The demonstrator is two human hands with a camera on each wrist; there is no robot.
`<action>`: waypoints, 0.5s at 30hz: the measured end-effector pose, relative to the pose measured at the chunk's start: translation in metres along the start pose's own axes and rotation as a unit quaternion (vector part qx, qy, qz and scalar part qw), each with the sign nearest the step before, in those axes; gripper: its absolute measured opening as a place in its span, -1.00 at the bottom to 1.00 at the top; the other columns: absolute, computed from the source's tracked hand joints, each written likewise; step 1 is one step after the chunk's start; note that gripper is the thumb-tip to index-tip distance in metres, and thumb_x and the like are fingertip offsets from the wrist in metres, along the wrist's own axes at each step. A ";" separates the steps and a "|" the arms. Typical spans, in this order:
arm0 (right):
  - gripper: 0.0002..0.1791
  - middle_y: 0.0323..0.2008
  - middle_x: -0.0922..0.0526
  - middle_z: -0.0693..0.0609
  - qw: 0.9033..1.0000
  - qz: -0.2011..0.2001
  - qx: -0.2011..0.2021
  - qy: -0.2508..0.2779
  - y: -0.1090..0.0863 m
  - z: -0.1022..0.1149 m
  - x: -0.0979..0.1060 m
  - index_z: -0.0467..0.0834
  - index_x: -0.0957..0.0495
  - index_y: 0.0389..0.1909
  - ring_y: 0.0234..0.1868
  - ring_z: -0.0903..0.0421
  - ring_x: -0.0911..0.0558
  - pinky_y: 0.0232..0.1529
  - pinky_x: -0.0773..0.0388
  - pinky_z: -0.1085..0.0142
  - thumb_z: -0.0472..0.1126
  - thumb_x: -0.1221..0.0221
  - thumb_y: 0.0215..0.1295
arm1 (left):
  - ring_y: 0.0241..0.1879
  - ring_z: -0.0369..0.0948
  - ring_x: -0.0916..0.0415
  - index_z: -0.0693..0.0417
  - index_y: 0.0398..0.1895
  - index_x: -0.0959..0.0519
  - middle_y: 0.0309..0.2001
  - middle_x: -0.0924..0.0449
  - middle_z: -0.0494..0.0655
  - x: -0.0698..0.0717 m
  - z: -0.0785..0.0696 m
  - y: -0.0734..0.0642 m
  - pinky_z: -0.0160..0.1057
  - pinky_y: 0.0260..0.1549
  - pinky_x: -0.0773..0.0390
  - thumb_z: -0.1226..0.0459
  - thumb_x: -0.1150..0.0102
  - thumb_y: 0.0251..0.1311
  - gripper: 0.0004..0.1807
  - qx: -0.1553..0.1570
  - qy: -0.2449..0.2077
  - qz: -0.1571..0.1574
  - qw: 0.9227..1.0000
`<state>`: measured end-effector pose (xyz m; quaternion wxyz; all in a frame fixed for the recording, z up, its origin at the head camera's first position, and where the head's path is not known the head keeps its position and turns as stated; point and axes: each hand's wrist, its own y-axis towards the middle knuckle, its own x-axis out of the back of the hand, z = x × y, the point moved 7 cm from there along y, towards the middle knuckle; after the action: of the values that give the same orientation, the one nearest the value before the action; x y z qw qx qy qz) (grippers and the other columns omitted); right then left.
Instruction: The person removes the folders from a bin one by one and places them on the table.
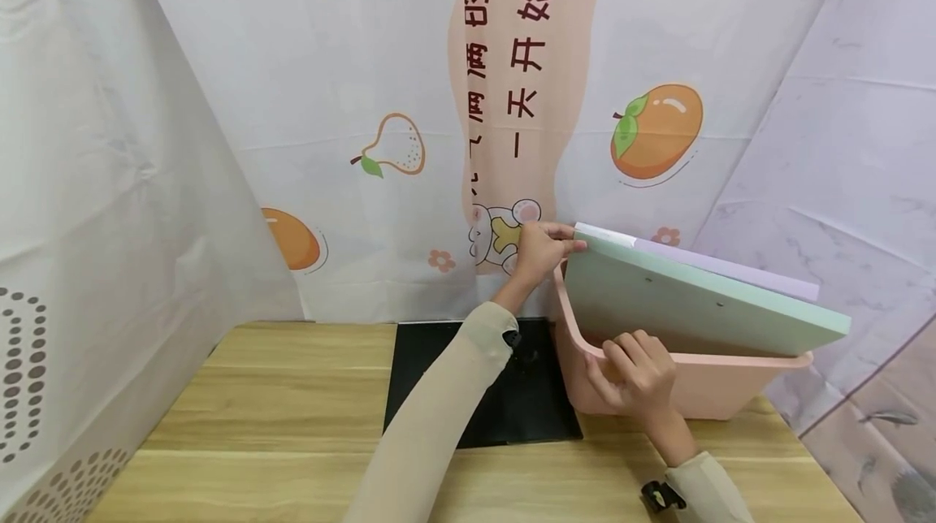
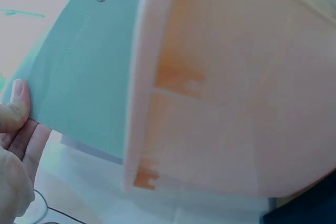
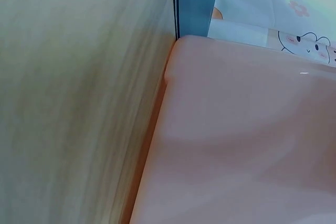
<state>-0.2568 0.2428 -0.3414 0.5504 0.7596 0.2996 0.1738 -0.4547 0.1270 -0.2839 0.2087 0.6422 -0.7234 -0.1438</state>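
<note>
Head view: pink bin stands on wood-grain table, fruit-printed curtain behind.

A: Layout?
B: Cloth behind table. Bin on table, right side. Mat just left of bin.
A: In bin?
B: Front folder, tilted, back folder behind it. Can't tell how deep; wall hides it.
A: Hands?
B: Left hand at folders' left end, right hand at bin's front rim.
</note>
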 end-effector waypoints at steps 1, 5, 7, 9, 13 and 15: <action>-0.51 -0.75 -0.40 -0.11 1.000 0.000 -0.001 -0.001 0.000 0.000 0.000 -0.28 -0.45 -0.78 -0.73 0.00 -0.23 -0.75 -0.12 0.21 -0.09 -0.20 0.26 | -0.47 -0.37 -0.62 0.30 -0.38 -0.80 -0.34 -0.80 0.15 0.000 -0.002 0.000 -0.40 -0.48 -0.69 0.42 -0.58 -0.05 -0.84 -0.003 -0.003 -0.002 1.000; -0.50 -0.75 -0.41 -0.12 1.000 0.002 -0.002 -0.002 0.000 -0.001 0.000 -0.28 -0.46 -0.78 -0.73 -0.01 -0.23 -0.75 -0.13 0.21 -0.07 -0.19 0.28 | -0.55 -0.38 -0.59 0.32 -0.39 -0.79 -0.37 -0.79 0.18 0.002 -0.013 0.000 -0.41 -0.56 -0.66 0.44 -0.58 -0.07 -0.84 -0.026 -0.006 -0.014 1.000; -0.50 -0.75 -0.41 -0.11 1.000 0.003 -0.002 -0.003 -0.001 -0.001 0.000 -0.28 -0.46 -0.79 -0.73 -0.01 -0.24 -0.75 -0.13 0.21 -0.07 -0.19 0.28 | -0.60 -0.38 -0.55 0.34 -0.39 -0.79 -0.38 -0.79 0.19 0.003 -0.017 -0.001 -0.45 -0.62 -0.60 0.44 -0.58 -0.07 -0.83 -0.039 -0.002 -0.016 0.999; -0.50 -0.75 -0.41 -0.11 1.000 0.003 -0.003 -0.003 -0.001 -0.001 0.000 -0.28 -0.46 -0.78 -0.73 -0.01 -0.24 -0.75 -0.12 0.21 -0.07 -0.20 0.27 | -0.61 -0.39 -0.54 0.35 -0.38 -0.79 -0.38 -0.78 0.20 0.003 -0.021 -0.001 -0.47 -0.64 -0.56 0.44 -0.58 -0.06 -0.83 -0.050 0.003 -0.014 0.999; -0.51 -0.75 -0.41 -0.11 1.000 0.006 -0.006 -0.002 -0.002 -0.001 0.000 -0.28 -0.46 -0.78 -0.73 -0.01 -0.24 -0.75 -0.11 0.21 -0.08 -0.20 0.27 | -0.55 -0.43 -0.57 0.34 -0.38 -0.79 -0.38 -0.79 0.18 0.005 -0.030 -0.003 -0.50 -0.59 -0.57 0.43 -0.57 -0.05 -0.84 -0.072 0.011 -0.013 0.997; -0.51 -0.75 -0.41 -0.11 1.000 0.009 -0.008 -0.003 -0.002 -0.001 0.000 -0.28 -0.46 -0.78 -0.73 -0.01 -0.24 -0.75 -0.11 0.21 -0.07 -0.20 0.27 | -0.53 -0.44 -0.57 0.32 -0.39 -0.79 -0.38 -0.79 0.16 0.007 -0.033 -0.004 -0.51 -0.57 -0.56 0.42 -0.57 -0.04 -0.85 -0.080 0.014 -0.015 0.997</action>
<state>-0.2583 0.2442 -0.3432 0.5557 0.7584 0.2900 0.1785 -0.4362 0.1220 -0.2565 0.2670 0.6366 -0.6967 -0.1952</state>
